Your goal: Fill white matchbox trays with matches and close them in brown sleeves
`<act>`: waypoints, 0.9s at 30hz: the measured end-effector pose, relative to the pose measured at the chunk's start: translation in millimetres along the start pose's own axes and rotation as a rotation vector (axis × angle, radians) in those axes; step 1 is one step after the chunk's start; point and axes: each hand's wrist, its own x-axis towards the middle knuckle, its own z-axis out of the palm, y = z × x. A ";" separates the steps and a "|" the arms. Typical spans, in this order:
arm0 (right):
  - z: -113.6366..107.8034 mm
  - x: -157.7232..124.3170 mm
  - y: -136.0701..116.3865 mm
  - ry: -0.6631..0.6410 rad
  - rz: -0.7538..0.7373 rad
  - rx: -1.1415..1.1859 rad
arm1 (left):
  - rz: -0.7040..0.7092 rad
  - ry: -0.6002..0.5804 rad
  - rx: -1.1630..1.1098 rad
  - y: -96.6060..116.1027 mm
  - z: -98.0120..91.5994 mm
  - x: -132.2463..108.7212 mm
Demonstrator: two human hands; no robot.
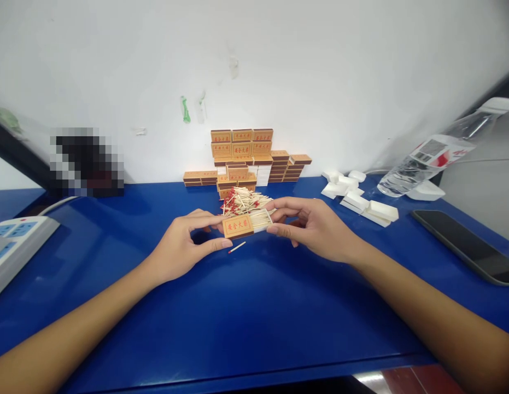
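The matchbox (244,224) lies lengthwise from left to right, its right end angled slightly away from the person, its tray (263,227) sticking out of the sleeve on that right side. Both forearms reach in from the lower corners and meet at it, palms turned inward. The left hand (180,243) grips the sleeve's left end, thumb in front and fingers behind; the right hand (315,227) pinches the tray's outer end. The sleeve is orange-tan with red characters and a dark brown side; the white tray is full of pale matchsticks (260,219) laid along its length. All this is just in front of a heap of red-tipped matches (241,201) on the blue worktop (258,323) — and one loose match (237,247) lies nearer the person.
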 end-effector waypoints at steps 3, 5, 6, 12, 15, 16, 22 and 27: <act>8.7 -2.1 -0.8 0.013 0.025 0.039 | -0.007 0.001 -0.003 2.0 2.6 -1.2; 18.0 -4.0 -1.2 0.028 0.049 0.084 | -0.024 0.013 -0.019 3.3 4.2 -2.5; 23.1 -5.1 -1.5 0.021 0.060 0.108 | -0.038 0.024 -0.028 3.9 4.8 -3.2; 47.4 -14.7 -8.1 0.072 0.024 0.188 | -0.074 0.134 -0.021 7.3 6.2 -4.0; 53.1 -21.3 -13.7 -0.055 0.009 0.151 | -0.045 0.155 -0.005 10.9 8.1 -3.9; 53.7 -22.5 -14.6 -0.110 0.003 0.140 | -0.033 0.153 0.006 11.9 8.2 -3.7; 37.3 -13.7 -4.0 0.054 -0.034 -0.001 | -0.071 0.218 0.186 -6.0 -16.8 8.5; 20.6 -6.0 2.2 0.167 -0.094 -0.175 | -0.209 0.164 0.365 -52.3 -53.4 29.3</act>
